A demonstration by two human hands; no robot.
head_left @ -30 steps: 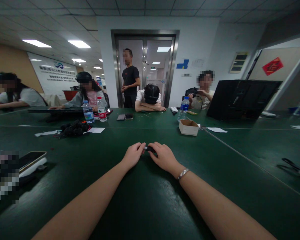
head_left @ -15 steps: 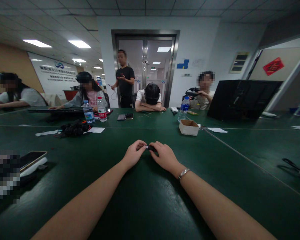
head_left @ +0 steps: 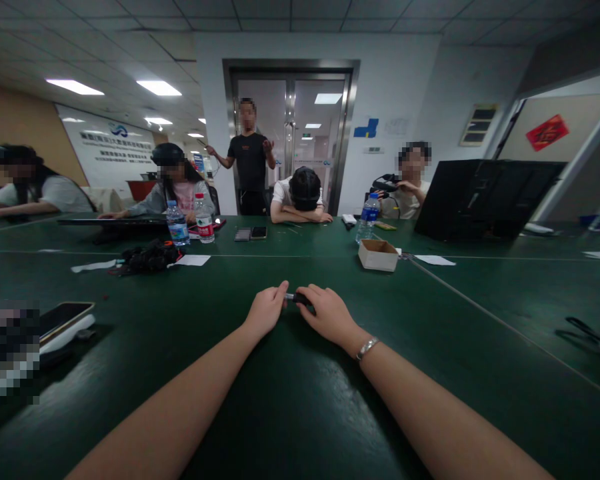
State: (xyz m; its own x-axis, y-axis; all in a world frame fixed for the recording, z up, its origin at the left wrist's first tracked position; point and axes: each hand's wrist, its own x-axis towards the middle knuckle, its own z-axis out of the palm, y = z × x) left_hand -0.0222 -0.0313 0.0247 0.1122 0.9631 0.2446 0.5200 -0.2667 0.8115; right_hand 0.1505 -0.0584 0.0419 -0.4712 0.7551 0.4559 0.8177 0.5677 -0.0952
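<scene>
Just above the green table (head_left: 300,400), my two hands meet around a short, slim black object with a silvery end (head_left: 300,299); its exact kind is too small to tell. My right hand (head_left: 327,310), with a silver bracelet at the wrist, is closed around the black part. At the silvery end, my left hand (head_left: 267,310) is closed with its thumb pointing up. The left fingertips are mostly hidden behind that hand.
Ahead stands an open cardboard box (head_left: 378,256), near a water bottle (head_left: 367,217). A black cable bundle (head_left: 150,258) lies ahead to the left, past a phone (head_left: 67,317). A large black monitor (head_left: 485,200) is at the right. Several people sit or stand across the table.
My left hand has turned and its thumb now points up, showing more of the silvery end. My right hand stays nearly still. The standing person has raised both hands.
</scene>
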